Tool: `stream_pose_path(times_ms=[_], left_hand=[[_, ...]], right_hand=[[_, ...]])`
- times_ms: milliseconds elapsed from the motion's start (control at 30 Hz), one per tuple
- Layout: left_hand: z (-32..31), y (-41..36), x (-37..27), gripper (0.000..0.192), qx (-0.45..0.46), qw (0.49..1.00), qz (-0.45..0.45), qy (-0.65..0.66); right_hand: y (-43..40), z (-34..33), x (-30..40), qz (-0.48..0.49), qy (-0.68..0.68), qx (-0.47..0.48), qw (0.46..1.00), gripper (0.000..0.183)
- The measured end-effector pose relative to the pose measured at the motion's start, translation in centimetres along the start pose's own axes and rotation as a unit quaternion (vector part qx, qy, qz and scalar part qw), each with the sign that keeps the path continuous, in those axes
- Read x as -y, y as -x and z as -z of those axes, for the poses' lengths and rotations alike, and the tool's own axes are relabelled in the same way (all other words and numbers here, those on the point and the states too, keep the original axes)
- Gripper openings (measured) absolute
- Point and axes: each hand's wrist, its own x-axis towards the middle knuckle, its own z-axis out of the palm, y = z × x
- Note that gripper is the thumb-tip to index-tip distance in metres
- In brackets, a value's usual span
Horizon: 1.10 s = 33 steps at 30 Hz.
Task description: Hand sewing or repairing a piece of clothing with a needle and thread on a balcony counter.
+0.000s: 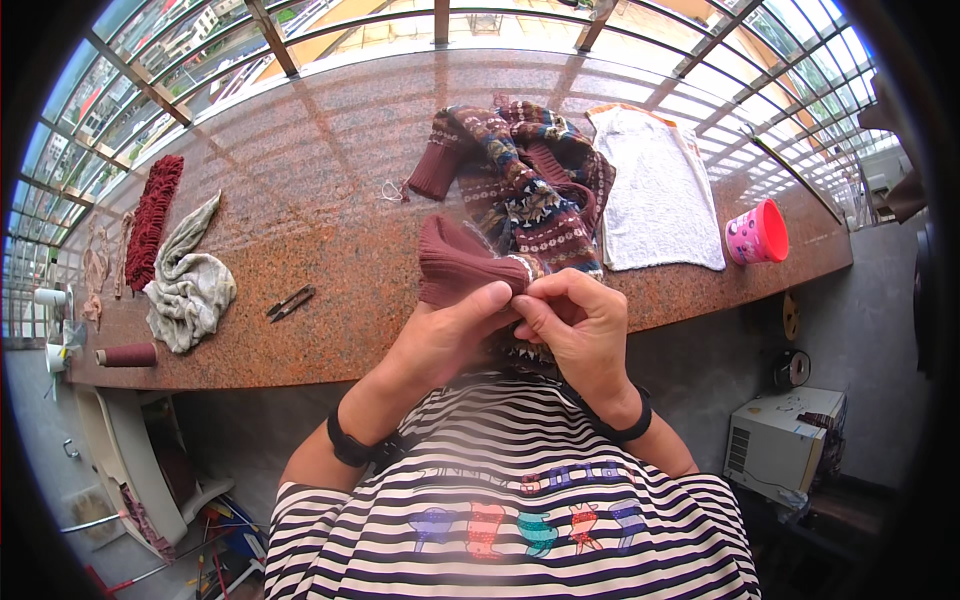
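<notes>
A patterned knitted sweater (pixel 551 199) lies bunched on the stone counter in front of me. One maroon ribbed cuff (pixel 457 259) is raised off the surface, with my left hand (pixel 442 337) gripping it between thumb and fingers. My right hand (pixel 585 311) pinches at the cuff's seam, thumb against forefinger, right beside the left thumb. Whether a needle or thread is between those fingertips is too small to tell. Farther back lies another maroon ribbed cuff (pixel 435 166). Part of the sweater hangs below my hands, near the counter's front edge.
Thread snips (pixel 291 303) lie left of my hands. Beyond them are a grey cloth (pixel 191 296), a red tufted textile (pixel 154 221) and a maroon yarn cone (pixel 127 355). A white towel (pixel 656 195) and pink tub (pixel 757 232) stand right. Window bars (pixel 441 22) border the counter (pixel 345 330).
</notes>
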Motion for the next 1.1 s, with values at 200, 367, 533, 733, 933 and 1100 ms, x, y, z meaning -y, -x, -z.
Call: stream_pose_path(times_ms=[200, 367, 533, 733, 933, 1100], left_hand=[[0.1, 0.0, 0.1, 0.032, 0.003, 1.000, -0.006, -0.013], [-0.3, 0.0, 0.0, 0.031, -0.014, 1.000, -0.006, -0.012], [-0.2, 0.0, 0.0, 0.031, -0.015, 0.999, -0.008, -0.027], [0.0, -0.1, 0.3, 0.028, -0.028, 0.995, -0.037, -0.086], [-0.1, -0.1, -0.3, 0.025, -0.004, 0.963, -0.112, -0.246], [0.0, 0.0, -1.0, 0.022, 0.036, 0.914, -0.153, -0.373]], right_hand=[[-0.2, 0.2, 0.6, -0.018, 0.006, 0.017, 1.000, 0.006], [-0.4, 0.1, 0.4, 0.023, 0.031, -0.006, 0.999, 0.006], [-0.5, 0.3, 0.6, 0.050, 0.065, -0.005, 0.997, 0.006], [-0.4, 0.5, 1.1, -0.006, 0.049, 0.014, 0.999, 0.006], [-0.4, 0.2, 1.5, -0.059, -0.101, 0.019, 0.993, 0.009], [-1.1, 0.6, 0.0, -0.026, -0.123, 0.066, 0.990, 0.009]])
